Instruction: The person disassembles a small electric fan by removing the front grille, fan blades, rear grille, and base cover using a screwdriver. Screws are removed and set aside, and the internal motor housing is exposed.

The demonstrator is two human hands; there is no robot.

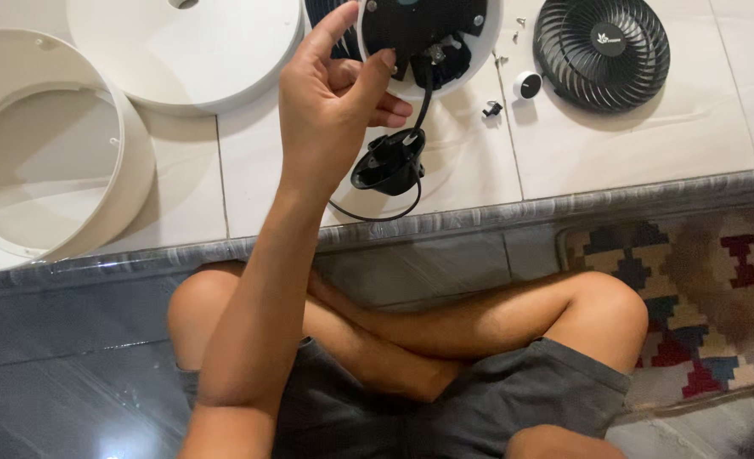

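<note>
Motor housing (423,34), round, black face in a white rim, lies on the white floor tiles at top centre, partly cut by the frame edge. A black cable runs down from it to a small black cone-shaped cap (389,163), tilted on the tile just below.

Left hand (334,93) is raised over the tiles, thumb and index finger spread and pinching the left rim of the motor housing; the other fingers curl loosely toward the palm. I read it as grasping the housing's edge. The forearm runs down to the lower left of the view. Right hand: not visible from here.

Just right of the housing, a few small screws (497,61) and a dark clip (491,109) lie scattered, with a small white round knob (527,85) beside them. Further right, a black fan grille (602,51) with spiral ribs lies flat.

To the left, a large white disc (186,51) rests beside the housing; at far left a white cylindrical ring shell (135,161) stands open side up.

Nearer me, a grey marble step edge (564,204), then the person's crossed bare legs in grey shorts (513,399). A patterned rug (700,289) lies at right.
</note>
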